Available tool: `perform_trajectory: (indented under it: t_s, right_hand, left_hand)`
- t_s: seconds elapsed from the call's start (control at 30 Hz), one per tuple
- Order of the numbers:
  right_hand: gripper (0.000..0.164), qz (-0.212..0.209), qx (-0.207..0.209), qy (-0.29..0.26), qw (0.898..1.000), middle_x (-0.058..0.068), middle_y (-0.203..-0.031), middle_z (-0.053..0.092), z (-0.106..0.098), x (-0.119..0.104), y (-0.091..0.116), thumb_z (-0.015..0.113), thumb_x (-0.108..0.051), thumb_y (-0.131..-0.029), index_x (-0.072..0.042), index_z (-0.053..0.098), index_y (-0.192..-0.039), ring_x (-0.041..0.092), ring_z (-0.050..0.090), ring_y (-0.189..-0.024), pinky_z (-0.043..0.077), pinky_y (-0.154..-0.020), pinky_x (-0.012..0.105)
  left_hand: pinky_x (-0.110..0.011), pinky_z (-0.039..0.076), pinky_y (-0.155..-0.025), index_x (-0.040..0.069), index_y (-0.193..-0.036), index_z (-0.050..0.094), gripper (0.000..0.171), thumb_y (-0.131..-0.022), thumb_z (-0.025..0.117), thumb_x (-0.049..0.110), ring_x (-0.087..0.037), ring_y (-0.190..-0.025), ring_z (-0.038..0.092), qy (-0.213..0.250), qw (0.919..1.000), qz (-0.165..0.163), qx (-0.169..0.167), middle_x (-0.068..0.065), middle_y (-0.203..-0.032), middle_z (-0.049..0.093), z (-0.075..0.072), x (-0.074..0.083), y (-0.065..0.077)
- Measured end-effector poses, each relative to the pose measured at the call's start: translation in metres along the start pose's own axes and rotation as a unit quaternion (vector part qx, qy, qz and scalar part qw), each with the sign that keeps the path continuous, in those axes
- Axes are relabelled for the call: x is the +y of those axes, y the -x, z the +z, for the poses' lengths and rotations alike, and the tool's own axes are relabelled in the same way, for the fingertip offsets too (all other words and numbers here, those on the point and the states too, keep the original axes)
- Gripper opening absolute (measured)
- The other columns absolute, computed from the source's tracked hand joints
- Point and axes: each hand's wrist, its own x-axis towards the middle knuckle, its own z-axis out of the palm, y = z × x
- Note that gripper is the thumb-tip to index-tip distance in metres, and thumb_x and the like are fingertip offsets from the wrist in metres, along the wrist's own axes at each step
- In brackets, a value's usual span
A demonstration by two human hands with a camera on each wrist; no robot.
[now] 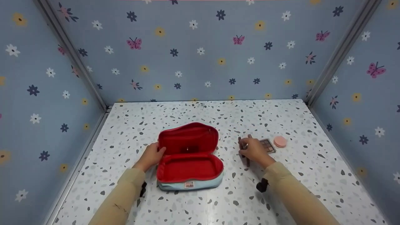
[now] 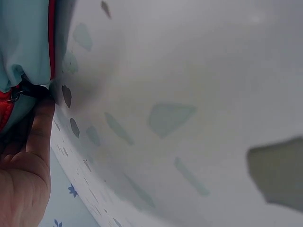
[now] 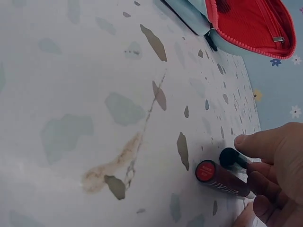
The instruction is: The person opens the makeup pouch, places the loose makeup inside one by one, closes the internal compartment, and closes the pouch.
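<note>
A light-blue zip pouch (image 1: 190, 168) with a red lining lies unzipped on the table, its lid raised at the back. My left hand (image 1: 151, 156) grips the pouch's left side near the hinge, thumb on the inside edge; in the left wrist view the fingers are partly hidden by the pouch. To the right of the pouch, my right hand (image 1: 254, 150) has its thumb and fingers around a slim black-tipped cosmetic (image 3: 231, 158), perhaps a brush. A lip gloss tube (image 3: 222, 178) with a red end label lies beside it, partly under the fingers.
An eyeshadow palette (image 1: 267, 145) lies just right of my right hand, partly covered by it. Beside it sits a round pink compact (image 1: 280, 141). The speckled white table (image 1: 200, 206) is bounded by flowered walls (image 1: 200, 62) at the back and sides.
</note>
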Motion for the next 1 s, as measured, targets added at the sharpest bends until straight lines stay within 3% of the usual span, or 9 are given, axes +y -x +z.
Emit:
perform_trajectory:
  t_s: [0.17, 0.27, 0.37, 0.43, 0.5, 0.57, 0.7, 0.8, 1.0]
  right_hand:
    - [0.013, 0.006, -0.007, 0.017, 1.0, 0.011, -0.088, 0.073, 0.002, -0.007, -0.006, 0.082, -0.001, -0.087, 0.002, 0.076, -0.099, 0.017, 0.063, -0.072, 0.053, -0.063, 0.029]
    - [0.014, 0.007, -0.013, 0.028, 0.999, 0.01, -0.087, 0.075, 0.005, -0.01, -0.007, 0.083, -0.001, -0.086, 0.001, 0.077, -0.098, 0.017, 0.064, -0.071, 0.057, -0.069, 0.035]
    - [0.013, -0.01, -0.017, 0.046, 0.999, 0.009, -0.086, 0.077, 0.008, -0.013, -0.009, 0.084, -0.001, -0.085, 0.0, 0.078, -0.096, 0.018, 0.066, -0.073, 0.058, -0.096, 0.048]
    - [0.014, -0.036, -0.017, 0.065, 0.997, 0.01, -0.085, 0.078, 0.01, -0.015, -0.009, 0.083, -0.002, -0.084, 0.0, 0.08, -0.097, 0.021, 0.069, -0.076, 0.046, -0.117, 0.058]
    - [0.018, -0.055, -0.016, 0.076, 0.995, 0.011, -0.087, 0.079, 0.011, -0.018, -0.009, 0.083, -0.002, -0.083, 0.001, 0.082, -0.1, 0.024, 0.072, -0.08, 0.038, -0.123, 0.063]
    - [0.019, -0.063, -0.019, 0.082, 0.994, 0.012, -0.089, 0.08, 0.012, -0.02, -0.009, 0.082, -0.001, -0.083, 0.0, 0.082, -0.102, 0.024, 0.072, -0.082, 0.043, -0.12, 0.061]
    - [0.018, -0.056, -0.03, 0.071, 0.995, 0.01, -0.09, 0.081, 0.014, -0.024, -0.01, 0.079, 0.001, -0.085, -0.001, 0.083, -0.102, 0.018, 0.069, -0.076, 0.062, -0.08, 0.043]
    - [0.016, -0.048, -0.032, 0.065, 0.996, 0.008, -0.089, 0.08, 0.014, -0.026, -0.01, 0.078, 0.0, -0.086, -0.003, 0.084, -0.101, 0.015, 0.067, -0.073, 0.061, -0.075, 0.04]
    - [0.017, -0.045, -0.007, 0.045, 0.998, 0.009, -0.09, 0.079, 0.007, -0.038, -0.013, 0.079, -0.002, -0.09, -0.003, 0.084, -0.106, 0.019, 0.067, -0.078, 0.06, -0.085, 0.045]
  left_hand:
    - [-0.042, 0.059, -0.095, -0.005, -0.123, 0.071, 0.027, -0.112, 0.054, 0.014, -0.019, -0.094, 0.068, -0.007, 0.9999, -0.006, 0.003, -0.016, -0.109, 0.078, -0.001, 0.0, -0.001]
    - [-0.041, 0.058, -0.094, -0.006, -0.124, 0.07, 0.028, -0.112, 0.054, 0.014, -0.018, -0.093, 0.066, 0.0, 1.0, -0.01, 0.0, -0.016, -0.109, 0.078, -0.001, 0.0, -0.001]
    - [-0.042, 0.058, -0.095, -0.006, -0.126, 0.07, 0.029, -0.112, 0.054, 0.014, -0.019, -0.094, 0.066, 0.007, 0.9999, -0.01, 0.0, -0.016, -0.11, 0.078, -0.001, 0.001, 0.0]
    - [-0.043, 0.058, -0.096, -0.006, -0.125, 0.07, 0.028, -0.112, 0.054, 0.013, -0.019, -0.095, 0.067, 0.007, 0.9999, -0.008, 0.001, -0.016, -0.11, 0.078, -0.001, 0.001, 0.001]
    - [-0.044, 0.058, -0.097, -0.006, -0.124, 0.07, 0.028, -0.112, 0.055, 0.013, -0.019, -0.094, 0.067, 0.007, 0.9999, -0.008, 0.003, -0.016, -0.109, 0.078, -0.001, 0.001, 0.001]
    - [-0.044, 0.058, -0.097, -0.006, -0.123, 0.07, 0.027, -0.112, 0.055, 0.013, -0.019, -0.094, 0.067, 0.005, 1.0, -0.006, 0.004, -0.016, -0.108, 0.078, -0.001, 0.001, 0.001]
    - [-0.045, 0.058, -0.098, -0.007, -0.123, 0.07, 0.028, -0.111, 0.055, 0.013, -0.019, -0.094, 0.067, 0.004, 1.0, -0.002, 0.006, -0.017, -0.108, 0.078, -0.001, 0.002, 0.002]
    - [-0.047, 0.058, -0.1, -0.007, -0.125, 0.07, 0.028, -0.111, 0.055, 0.012, -0.021, -0.097, 0.068, 0.01, 0.9999, -0.001, 0.005, -0.018, -0.111, 0.078, -0.001, 0.002, 0.002]
    - [-0.05, 0.057, -0.106, -0.006, -0.129, 0.069, 0.03, -0.112, 0.054, 0.013, -0.022, -0.099, 0.068, 0.001, 1.0, -0.002, 0.002, -0.018, -0.115, 0.078, -0.001, 0.001, 0.001]
